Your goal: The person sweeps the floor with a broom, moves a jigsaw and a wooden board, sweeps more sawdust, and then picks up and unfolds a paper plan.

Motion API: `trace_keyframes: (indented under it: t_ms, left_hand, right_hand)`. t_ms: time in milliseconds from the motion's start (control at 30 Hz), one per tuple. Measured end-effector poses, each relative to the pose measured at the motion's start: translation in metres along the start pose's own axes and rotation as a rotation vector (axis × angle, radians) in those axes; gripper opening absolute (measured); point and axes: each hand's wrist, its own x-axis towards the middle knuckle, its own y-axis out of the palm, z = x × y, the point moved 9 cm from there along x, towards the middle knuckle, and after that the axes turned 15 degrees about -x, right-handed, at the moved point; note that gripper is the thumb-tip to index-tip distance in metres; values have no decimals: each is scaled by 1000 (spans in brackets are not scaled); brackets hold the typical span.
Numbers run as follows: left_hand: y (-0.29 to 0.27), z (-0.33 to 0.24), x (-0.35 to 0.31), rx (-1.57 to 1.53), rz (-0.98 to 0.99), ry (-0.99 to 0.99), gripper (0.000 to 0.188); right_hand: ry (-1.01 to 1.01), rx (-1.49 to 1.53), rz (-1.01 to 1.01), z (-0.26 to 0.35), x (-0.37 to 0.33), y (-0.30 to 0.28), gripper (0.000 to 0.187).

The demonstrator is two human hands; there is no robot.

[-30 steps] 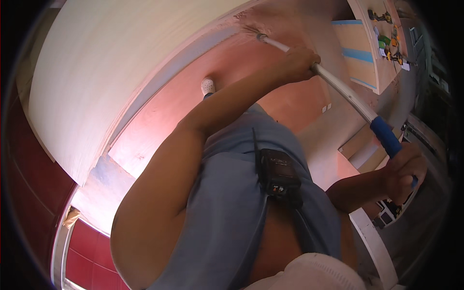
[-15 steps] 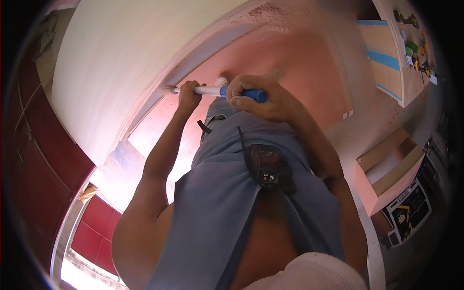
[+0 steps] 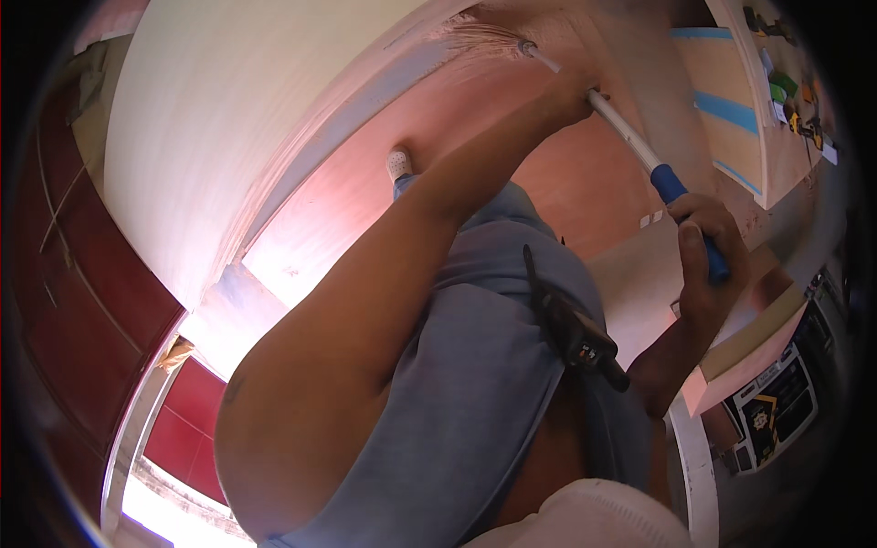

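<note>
I hold a broom slantwise, its white pole (image 3: 626, 131) ending in a blue grip (image 3: 670, 183). My left hand (image 3: 574, 96) is wrapped round the pole farther along, the arm reaching across my body. At the near end, on the right, my right hand (image 3: 713, 239) is closed round the blue grip. The broom's spread bristles (image 3: 484, 38) touch the floor beside a heap of pink dust (image 3: 448, 18) at the far side. Pink dust coats the floor (image 3: 585, 183) around my light-coloured perforated shoe (image 3: 399, 164).
A large pale panel (image 3: 210, 119) stands along the left, with dark red cabinets (image 3: 91, 274) beyond. On the right are a board with blue stripes (image 3: 726, 110), several tools (image 3: 804, 128), an open pinkish box (image 3: 744, 352) and a black-and-white case (image 3: 776, 416). A radio-like device (image 3: 585, 338) hangs on my clothing.
Both hands have moved right with the broom; the left has reached farther away, the right has come nearer. The bristle end has swung from the left to the far middle. My body has turned.
</note>
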Motion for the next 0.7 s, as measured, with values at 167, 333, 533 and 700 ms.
trace_keyframes:
  t_ms: [167, 333, 533, 700]
  left_hand:
    - [39, -49, 39, 18, 66, 42, 26]
    - [43, -130, 31, 161, 106, 214, 28]
    - [22, -154, -33, 127, 227, 181, 29]
    - [38, -76, -44, 281, 354, -165, 29]
  right_hand:
    - [25, -32, -140, -16, -16, -67, 14]
    - [-378, 54, -117, -3, -30, -142, 25]
    - [-547, 130, -228, 1, -26, -172, 20]
    - [170, 425, -75, -95, -16, -116, 9]
